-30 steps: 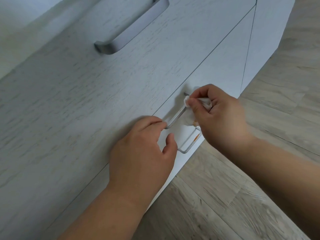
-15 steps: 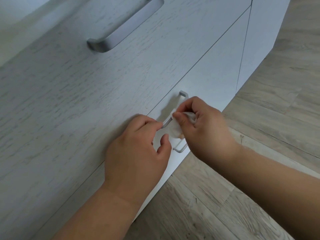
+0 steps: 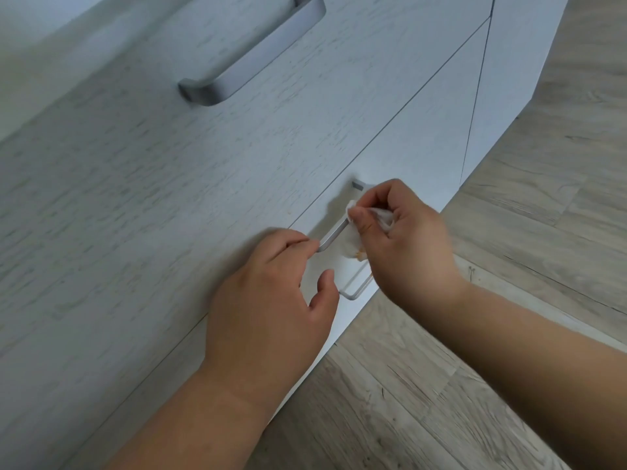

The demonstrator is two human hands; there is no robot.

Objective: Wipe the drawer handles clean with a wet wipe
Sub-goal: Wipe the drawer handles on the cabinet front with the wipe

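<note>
A pale, wood-grained cabinet front [image 3: 142,205] fills most of the view, split by thin seams into drawer fronts. Along its lower right edge runs a floor of grey-brown wood-look planks [image 3: 529,232].

On the upper drawer front sits a broad, flat metal handle [image 3: 252,54], brushed silver and untouched, well apart from both hands.

The left hand [image 3: 271,300] lies against the cabinet front near the seam, its fingers bent and their tips touching the near end of the lower handle [image 3: 334,234] — a slim silver bar on the bottom drawer front. The thumb stands apart from the fingers (nothing is pinched between them), and whether the fingertips curl round the bar or merely rest on it cannot be told.

The right hand [image 3: 407,239] is closed round a crumpled white wet wipe [image 3: 351,240], thumb and forefinger pinching it against the middle of the lower handle. The wipe bunches out below the thumb and shows a small orange-brown smudge at its lower edge. The far end of the bar shows as a small grey stub just above the right hand's knuckles.

Below the two hands, a thin wire-like loop [image 3: 354,288] juts from the bottom edge of the drawer front — what it is cannot be told.
</note>
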